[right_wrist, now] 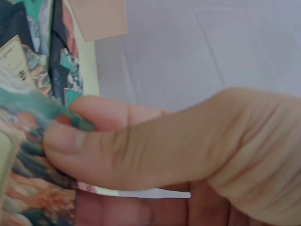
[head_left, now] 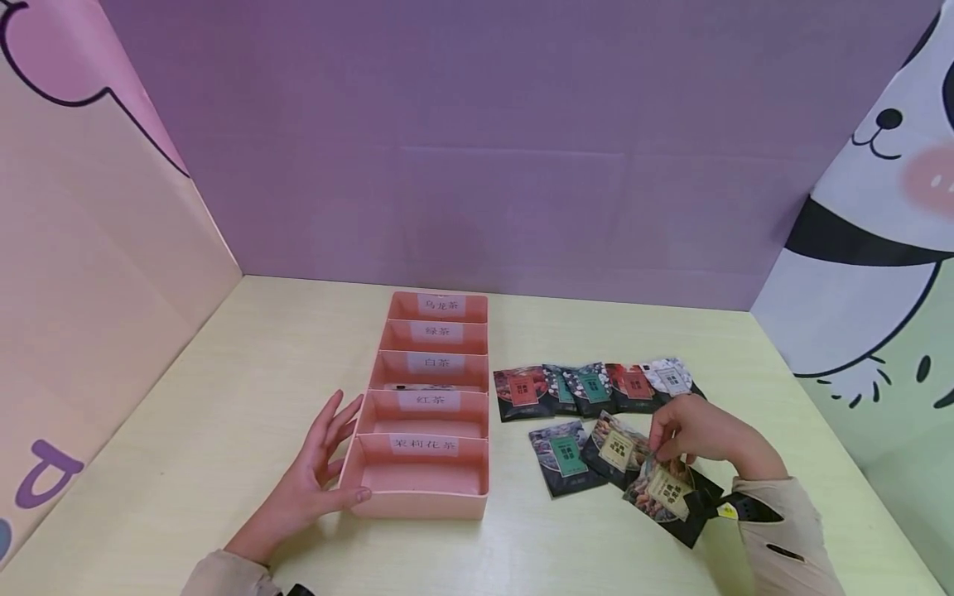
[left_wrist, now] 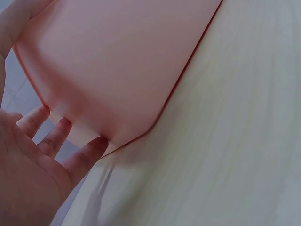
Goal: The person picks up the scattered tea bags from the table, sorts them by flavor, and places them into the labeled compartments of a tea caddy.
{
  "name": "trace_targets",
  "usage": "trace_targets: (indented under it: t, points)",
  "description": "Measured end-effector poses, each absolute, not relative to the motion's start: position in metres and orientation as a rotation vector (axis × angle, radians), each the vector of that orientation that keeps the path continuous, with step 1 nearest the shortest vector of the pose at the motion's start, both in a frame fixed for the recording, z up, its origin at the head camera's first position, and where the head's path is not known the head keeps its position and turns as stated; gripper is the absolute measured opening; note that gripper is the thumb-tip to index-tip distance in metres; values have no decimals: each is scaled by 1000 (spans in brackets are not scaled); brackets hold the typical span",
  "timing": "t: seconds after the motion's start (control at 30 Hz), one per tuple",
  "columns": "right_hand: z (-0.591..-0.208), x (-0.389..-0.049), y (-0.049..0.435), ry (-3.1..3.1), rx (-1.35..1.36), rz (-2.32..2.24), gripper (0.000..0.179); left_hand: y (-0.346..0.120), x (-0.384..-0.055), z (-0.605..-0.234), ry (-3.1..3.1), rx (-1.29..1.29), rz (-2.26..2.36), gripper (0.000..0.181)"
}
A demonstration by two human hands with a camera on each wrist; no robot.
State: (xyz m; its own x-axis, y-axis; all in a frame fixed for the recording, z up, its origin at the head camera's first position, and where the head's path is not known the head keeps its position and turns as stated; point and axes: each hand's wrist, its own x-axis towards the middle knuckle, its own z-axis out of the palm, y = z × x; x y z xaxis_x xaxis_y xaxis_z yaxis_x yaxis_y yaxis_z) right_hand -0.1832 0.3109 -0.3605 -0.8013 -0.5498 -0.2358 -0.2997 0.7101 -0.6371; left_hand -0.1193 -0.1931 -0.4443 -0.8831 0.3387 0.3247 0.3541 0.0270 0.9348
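My left hand (head_left: 313, 472) is at the near left corner of a pink box (head_left: 417, 507) with labelled compartments. Its thumb lies along the front wall, and the fairly straight fingers touch the left side; the left wrist view shows fingertips (left_wrist: 101, 141) against the wall. In my right hand (head_left: 701, 434), thumb and finger pinch the upper edge of a tea sachet (head_left: 668, 490) with a yellow label. The right wrist view shows the thumb (right_wrist: 66, 139) over its printed face. Another yellow-labelled sachet (head_left: 617, 449) lies partly beneath it. To the left is a green-labelled sachet (head_left: 568, 455).
Behind the right hand is a row of overlapping sachets: red-labelled (head_left: 524, 391), green-labelled (head_left: 593, 387), red-labelled (head_left: 633, 383) and white-labelled (head_left: 673, 379). A thin sachet edge (head_left: 423, 387) shows in the box's middle compartment. A purple wall (head_left: 447, 207) and printed side panels enclose the pale table (head_left: 298, 356).
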Motion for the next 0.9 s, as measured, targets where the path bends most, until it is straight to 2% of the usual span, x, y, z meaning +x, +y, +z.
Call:
trace_targets:
  t: [0.4, 0.9]
  points:
    - [-345, -192, 308, 2384, -689, -1076, 5, -194, -120, -445, -2252, -748, -2054, 113]
    - [-327, -203, 282, 2587, -621, -1479, 6, -194, -120, -442, -2275, -722, -2066, 112]
